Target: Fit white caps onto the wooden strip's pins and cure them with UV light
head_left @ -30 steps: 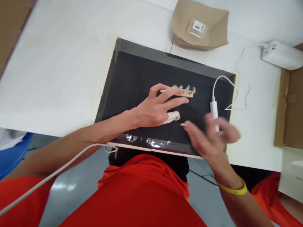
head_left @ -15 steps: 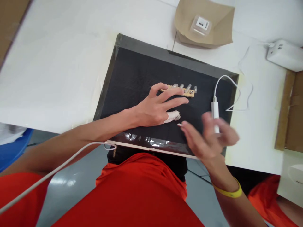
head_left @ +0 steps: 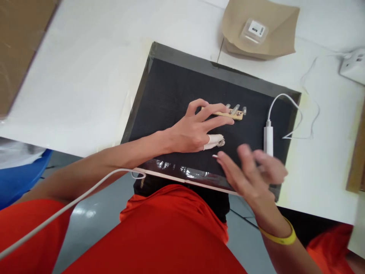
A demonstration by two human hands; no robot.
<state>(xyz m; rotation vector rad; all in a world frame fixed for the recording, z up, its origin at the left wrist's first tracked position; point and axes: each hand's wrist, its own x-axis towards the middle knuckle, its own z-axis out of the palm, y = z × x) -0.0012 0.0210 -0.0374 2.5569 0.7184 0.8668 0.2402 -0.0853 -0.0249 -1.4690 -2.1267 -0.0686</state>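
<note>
My left hand (head_left: pixel 196 131) lies palm down over a black mat (head_left: pixel 171 87), its fingers spread. Its fingertips reach onto a narrow wooden strip (head_left: pixel 237 116), where several clear rounded pieces (head_left: pixel 235 109) stand in a row; part of the strip is hidden under the fingers. A white covering (head_left: pixel 212 141) wraps the thumb, and a small shiny piece (head_left: pixel 221 142) sits at its tip. Lower right, my right hand (head_left: pixel 253 171) hovers, blurred, with fingers apart. A small white sliver shows at one fingertip; I cannot tell whether it is a nail or an object.
A white stick-shaped device (head_left: pixel 268 140) with a cable lies on the mat's right side. Behind the mat, a brown paper tray (head_left: pixel 285 26) holds a clear plastic box (head_left: pixel 254 32). A white power block (head_left: pixel 353 66) stands at far right. Another white cable (head_left: pixel 76 203) crosses my left arm.
The whole view has shifted, so the table's things sit farther right. My right hand has moved slightly away from the white device. The left hand keeps its place over the strip.
</note>
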